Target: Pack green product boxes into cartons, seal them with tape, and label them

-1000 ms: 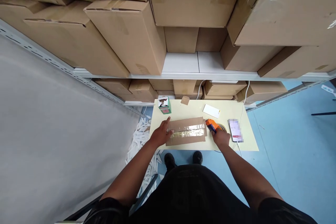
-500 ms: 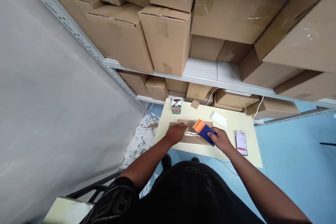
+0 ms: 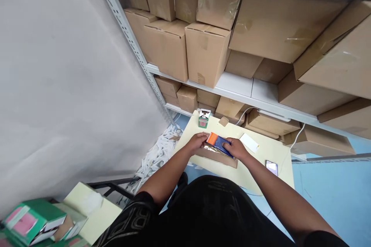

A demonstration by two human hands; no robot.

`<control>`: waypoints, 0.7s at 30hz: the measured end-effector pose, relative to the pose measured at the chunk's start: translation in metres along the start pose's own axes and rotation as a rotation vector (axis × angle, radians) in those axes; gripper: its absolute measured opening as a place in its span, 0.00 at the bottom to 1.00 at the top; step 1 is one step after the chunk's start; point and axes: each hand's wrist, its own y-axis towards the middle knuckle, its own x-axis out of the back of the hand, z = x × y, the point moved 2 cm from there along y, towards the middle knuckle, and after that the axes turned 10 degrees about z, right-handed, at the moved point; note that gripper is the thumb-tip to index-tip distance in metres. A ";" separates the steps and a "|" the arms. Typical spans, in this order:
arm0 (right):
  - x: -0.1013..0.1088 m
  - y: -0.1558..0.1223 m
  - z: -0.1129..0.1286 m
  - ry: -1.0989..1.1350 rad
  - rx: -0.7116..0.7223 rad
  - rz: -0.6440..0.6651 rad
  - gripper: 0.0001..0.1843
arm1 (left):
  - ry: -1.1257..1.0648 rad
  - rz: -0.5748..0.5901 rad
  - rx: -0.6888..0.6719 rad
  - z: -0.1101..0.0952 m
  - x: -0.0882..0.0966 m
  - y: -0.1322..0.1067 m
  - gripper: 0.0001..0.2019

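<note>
A flat blue packet with an orange end [image 3: 222, 144] lies slantwise in my right hand [image 3: 236, 148], its thumb pressed on top. My left hand [image 3: 197, 142] is closed beside the orange end, with its fingertips at shiny clear film [image 3: 211, 148]. What exactly those fingers pinch is too small to make out. Beneath both hands is a flat piece of brown cardboard [image 3: 216, 156], partly covered by the packet and film.
The pale yellow table [image 3: 285, 154] bears a green box [image 3: 204, 119], a small cardboard piece [image 3: 223, 121], a white box [image 3: 249, 142] and a phone [image 3: 271, 168]. Shelves [image 3: 237, 85] with cardboard boxes stand behind. White scraps [image 3: 153, 150] and green cartons [image 3: 36, 218] lie left.
The packet has shifted left, its orange end now close to my left hand. The cardboard appears tilted differently. The camera view has turned, bringing the green cartons at lower left into sight.
</note>
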 end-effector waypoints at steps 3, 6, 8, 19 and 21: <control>0.004 0.003 0.003 -0.093 0.037 0.047 0.14 | -0.005 -0.075 -0.008 0.005 -0.005 0.001 0.17; 0.006 0.006 0.008 -0.158 0.032 0.081 0.19 | 0.030 -0.158 -0.014 0.009 -0.008 -0.001 0.12; 0.007 0.008 0.013 -0.188 0.007 0.108 0.26 | 0.068 -0.219 -0.031 0.012 -0.008 -0.002 0.10; 0.027 0.001 0.028 -0.401 -0.160 0.176 0.38 | 0.337 -0.424 -0.049 0.045 0.084 -0.001 0.09; 0.026 -0.006 0.020 -0.383 -0.195 0.181 0.36 | 0.376 -0.404 -0.030 0.056 0.097 0.001 0.09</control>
